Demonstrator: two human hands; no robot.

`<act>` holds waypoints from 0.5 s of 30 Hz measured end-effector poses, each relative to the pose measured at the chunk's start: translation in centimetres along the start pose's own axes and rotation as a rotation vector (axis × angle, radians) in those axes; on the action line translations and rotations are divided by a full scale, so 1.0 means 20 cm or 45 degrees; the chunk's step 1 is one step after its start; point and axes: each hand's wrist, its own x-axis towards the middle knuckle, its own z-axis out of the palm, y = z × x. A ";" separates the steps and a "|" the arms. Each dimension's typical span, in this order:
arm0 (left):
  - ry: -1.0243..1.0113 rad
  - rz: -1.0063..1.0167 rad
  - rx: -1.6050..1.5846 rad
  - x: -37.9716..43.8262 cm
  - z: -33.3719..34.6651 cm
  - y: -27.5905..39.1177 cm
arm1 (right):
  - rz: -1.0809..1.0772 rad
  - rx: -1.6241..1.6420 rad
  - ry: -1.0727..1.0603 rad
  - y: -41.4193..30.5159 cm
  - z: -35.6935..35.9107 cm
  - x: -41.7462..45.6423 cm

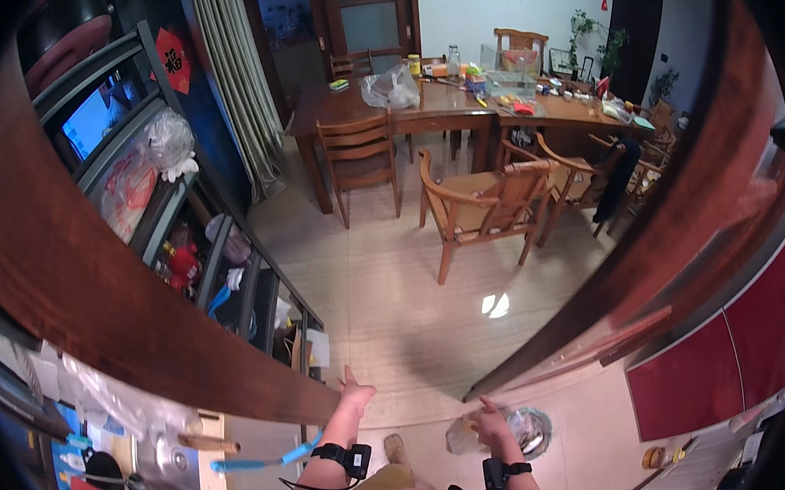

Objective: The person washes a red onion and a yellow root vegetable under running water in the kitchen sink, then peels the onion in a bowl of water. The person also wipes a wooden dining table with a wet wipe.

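Note:
My left hand is held out beside the end of the brown wooden door frame, with its fingers apart and nothing visible in it. Whether it touches the frame cannot be told. To the right, my right hand hangs over the kitchen floor with its index finger stretched out. It appears to hold nothing, though its lower fingers are partly hidden. Below and behind it lie a clear plastic bag and a round container with shiny contents. Both my forearms wear black strapped devices.
Through the doorway are a tiled floor, a wooden armchair, a dining chair and a cluttered wooden table. A metal shelf rack stands left. Nearer are a steel sink and red cabinets.

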 end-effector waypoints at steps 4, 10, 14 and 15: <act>-0.311 -0.074 -0.241 0.26 -0.16 0.36 | -0.026 0.104 -0.021 -0.40 0.32 0.23; -0.280 0.010 -0.492 0.80 -0.25 0.69 | -0.191 0.305 0.053 -0.98 0.46 0.59; -0.264 0.002 -0.630 1.21 -0.20 0.76 | -0.134 0.447 0.137 -1.20 0.46 0.90; -0.248 -0.020 -0.667 1.29 -0.19 0.79 | -0.109 0.481 0.093 -1.21 0.47 1.02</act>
